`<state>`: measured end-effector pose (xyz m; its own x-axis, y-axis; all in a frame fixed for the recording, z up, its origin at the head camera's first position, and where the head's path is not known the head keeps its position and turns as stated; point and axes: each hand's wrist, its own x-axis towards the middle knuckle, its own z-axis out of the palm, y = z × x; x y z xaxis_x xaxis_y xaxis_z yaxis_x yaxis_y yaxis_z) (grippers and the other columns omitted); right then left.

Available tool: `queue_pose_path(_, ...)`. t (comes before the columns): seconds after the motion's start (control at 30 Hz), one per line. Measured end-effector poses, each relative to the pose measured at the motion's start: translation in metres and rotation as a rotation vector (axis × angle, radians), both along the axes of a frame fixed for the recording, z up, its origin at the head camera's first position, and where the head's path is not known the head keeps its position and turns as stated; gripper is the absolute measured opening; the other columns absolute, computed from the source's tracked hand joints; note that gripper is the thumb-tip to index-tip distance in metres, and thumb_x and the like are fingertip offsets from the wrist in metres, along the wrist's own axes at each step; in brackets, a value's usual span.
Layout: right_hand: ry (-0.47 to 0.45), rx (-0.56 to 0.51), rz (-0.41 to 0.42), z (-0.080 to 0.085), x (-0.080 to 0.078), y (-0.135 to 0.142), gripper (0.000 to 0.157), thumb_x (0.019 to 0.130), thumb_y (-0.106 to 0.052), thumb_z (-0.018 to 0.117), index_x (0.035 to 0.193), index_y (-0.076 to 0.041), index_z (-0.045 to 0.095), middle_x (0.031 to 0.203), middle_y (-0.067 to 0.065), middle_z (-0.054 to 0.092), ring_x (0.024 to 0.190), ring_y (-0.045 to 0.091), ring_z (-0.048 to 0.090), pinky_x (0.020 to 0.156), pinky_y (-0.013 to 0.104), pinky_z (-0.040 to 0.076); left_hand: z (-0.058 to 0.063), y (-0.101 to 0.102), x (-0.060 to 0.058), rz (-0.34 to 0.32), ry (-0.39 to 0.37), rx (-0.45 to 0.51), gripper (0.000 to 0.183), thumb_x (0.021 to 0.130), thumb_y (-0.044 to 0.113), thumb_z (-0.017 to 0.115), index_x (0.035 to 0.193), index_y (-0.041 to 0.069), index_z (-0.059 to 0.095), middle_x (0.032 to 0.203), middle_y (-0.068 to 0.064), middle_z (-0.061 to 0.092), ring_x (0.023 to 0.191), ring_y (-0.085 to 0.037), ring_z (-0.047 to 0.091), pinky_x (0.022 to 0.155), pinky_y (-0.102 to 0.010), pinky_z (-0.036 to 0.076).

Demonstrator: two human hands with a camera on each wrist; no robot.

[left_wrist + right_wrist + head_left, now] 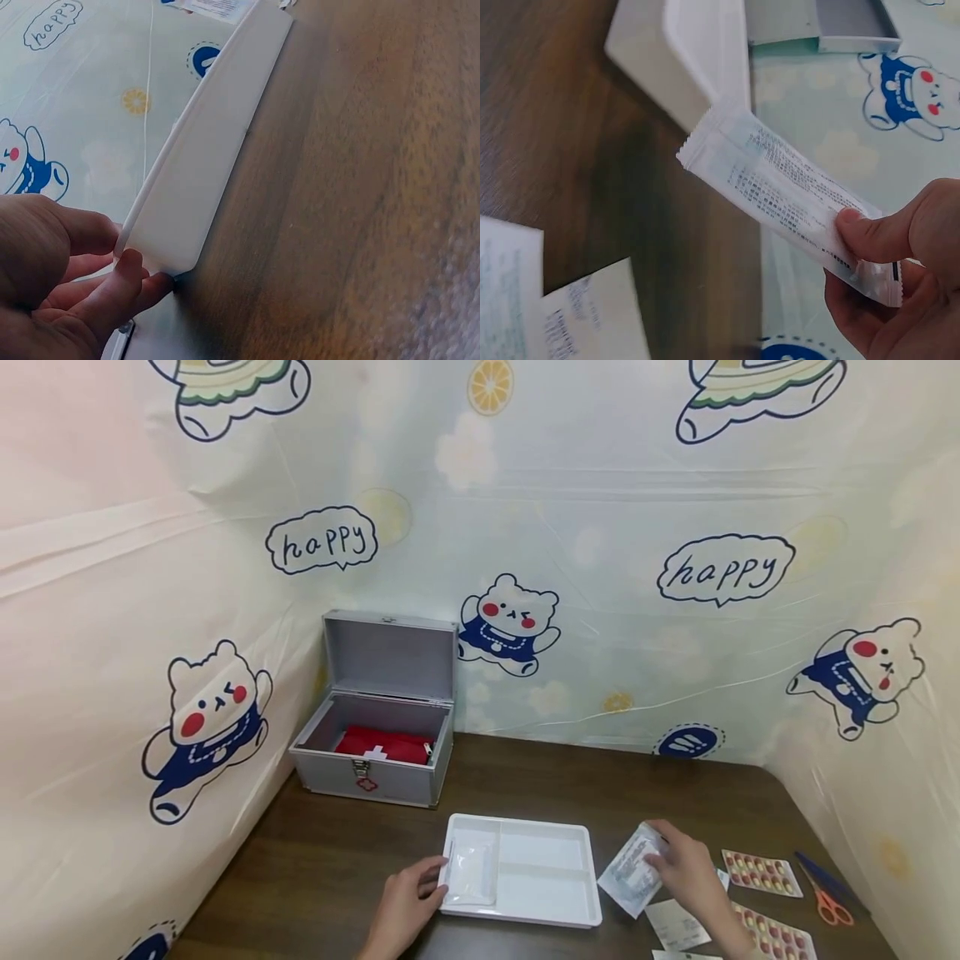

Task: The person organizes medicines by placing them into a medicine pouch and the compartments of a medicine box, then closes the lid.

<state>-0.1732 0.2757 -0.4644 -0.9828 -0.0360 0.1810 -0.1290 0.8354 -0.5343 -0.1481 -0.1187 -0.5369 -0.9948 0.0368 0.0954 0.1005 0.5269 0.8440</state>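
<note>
My left hand (pixel 408 897) pinches the left rim of a white divided tray (pixel 543 896); the left wrist view shows thumb and fingers at one corner of the tray wall (pixel 217 142). A clear sealed packet (pixel 471 872) lies in the tray's left compartment. To the right of the tray, my right hand (pixel 686 868) grips a white sealed packet (pixel 632 875) by one end, thumb on top. Lines of small print cover the face of this packet (pixel 780 187) in the right wrist view, and its crimped end points toward the tray.
An open silver first-aid case (pixel 375 706) with a red pouch (pixel 386 745) stands at the back left. At the right lie capsule blister packs (pixel 762 872), flat paper packets (pixel 675 925), orange-handled scissors (pixel 831 908) and a blue pointed item (pixel 821 872). Printed sheeting surrounds the table.
</note>
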Motion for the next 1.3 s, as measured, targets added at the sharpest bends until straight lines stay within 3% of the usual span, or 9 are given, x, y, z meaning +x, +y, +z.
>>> queue_pose_path(0.17,-0.029,-0.053,0.048,0.009,-0.001,-0.012,0.036,0.084,0.006,0.07,0.12,0.004,0.067,0.108,0.022,0.072,0.087,0.024,0.069,0.075,0.042,0.059,0.0,0.0,0.0,-0.002,0.009,-0.004,0.032,0.08,-0.004,0.076,0.112,-0.004,0.07,0.11,-0.027,0.071,0.092,-0.032,0.074,0.072,-0.03,0.061)
queue_pose_path(0.33,-0.061,-0.08,0.037,0.012,-0.007,-0.027,0.028,0.084,0.003,0.073,0.112,0.002,0.07,0.103,0.018,0.074,0.089,0.028,0.071,0.077,0.046,0.06,0.001,0.001,0.0,-0.011,0.031,0.005,0.032,0.081,-0.003,0.076,0.112,-0.004,0.07,0.11,-0.027,0.071,0.091,-0.032,0.074,0.072,-0.03,0.061)
queue_pose_path(0.67,-0.069,-0.16,0.042,0.008,-0.023,-0.063,0.018,0.081,-0.001,0.078,0.099,-0.003,0.075,0.093,0.008,0.075,0.073,0.014,0.06,0.068,0.029,0.053,0.001,0.003,-0.001,-0.026,-0.004,0.006,0.033,0.082,-0.003,0.075,0.114,-0.006,0.069,0.111,-0.029,0.07,0.092,-0.033,0.074,0.073,-0.032,0.062)
queue_pose_path(0.97,-0.054,-0.207,0.145,0.004,-0.036,-0.093,0.018,0.086,0.002,0.072,0.104,-0.003,0.075,0.094,0.007,0.075,0.075,0.011,0.06,0.068,0.028,0.055,0.003,0.0,-0.001,-0.04,0.029,-0.087,0.031,0.083,0.0,0.075,0.114,-0.003,0.072,0.11,-0.025,0.073,0.09,-0.028,0.075,0.071,-0.031,0.061)
queue_pose_path(1.1,-0.046,-0.211,0.187,0.003,-0.042,-0.107,0.016,0.086,0.001,0.073,0.101,-0.003,0.075,0.091,0.006,0.074,0.074,0.01,0.059,0.067,0.025,0.052,0.004,0.0,-0.001,-0.04,0.037,-0.088,0.03,0.083,-0.002,0.075,0.113,-0.004,0.072,0.109,-0.024,0.073,0.091,-0.029,0.074,0.072,-0.031,0.061)
queue_pose_path(1.3,-0.074,-0.222,0.262,-0.003,-0.05,-0.131,0.012,0.085,0.0,0.074,0.097,-0.004,0.075,0.093,0.007,0.074,0.078,0.013,0.062,0.07,0.03,0.055,0.004,0.0,-0.002,-0.031,0.068,-0.044,0.034,0.082,-0.005,0.075,0.115,-0.007,0.069,0.105,-0.024,0.073,0.092,-0.031,0.074,0.073,-0.028,0.061)
